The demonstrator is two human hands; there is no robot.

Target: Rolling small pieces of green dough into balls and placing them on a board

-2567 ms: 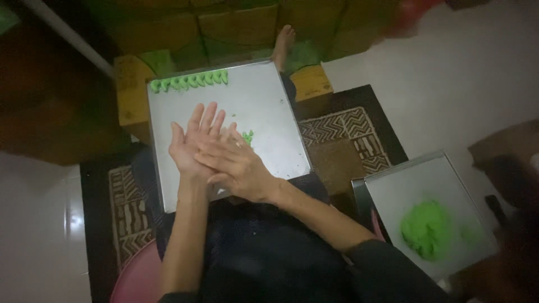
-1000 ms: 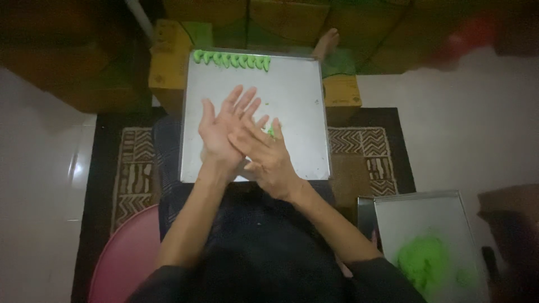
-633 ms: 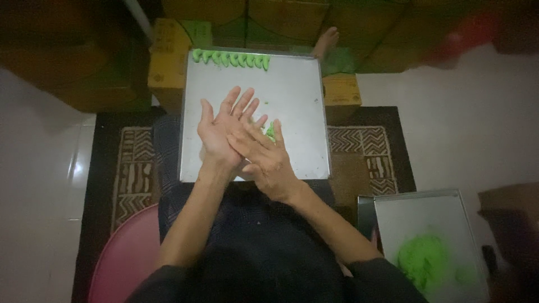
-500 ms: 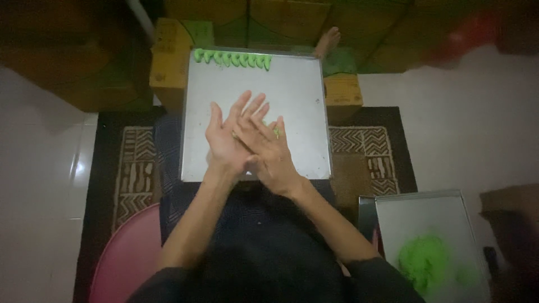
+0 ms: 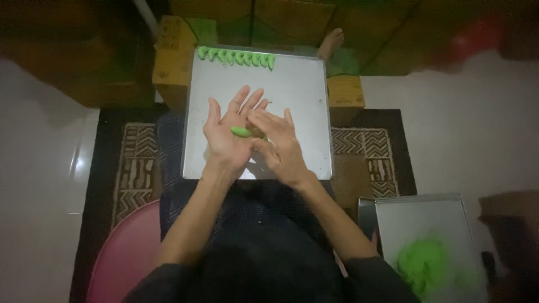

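In the head view, our only view, we look straight down onto our lap, where a square metal tray [image 5: 292, 90] rests across our knees. Our left hand [image 5: 227, 132] is turned palm up with the fingers spread, and a small roll of green dough [image 5: 241, 132] lies across the palm near the base of the fingers. Half a second ago our right hand [image 5: 281, 148] lay flat over the left palm and covered the piece; now it has slid back towards us and a little to the right, so the roll shows in the open. Its fingers are loosely extended, their tips just beside the dough, gripping nothing. Neither hand is closed: the left carries the piece on a flat palm, the right is open next to it.

We judge from this that the rolling between the palms has reached the end of a stroke. The piece now looks long and tapered, much like the row of shaped green pieces [image 5: 236, 56] lined up along the far edge of the tray. That row has not changed across the last seconds, and the rest of the tray is bare metal.

At the lower right, on the floor beside us, a second tray [image 5: 443, 213] holds the lump of green dough stock [image 5: 421, 264], well apart from both hands. A patterned rug [image 5: 135, 163] lies under us, and a pink round stool [image 5: 123, 258] shows at the lower left.
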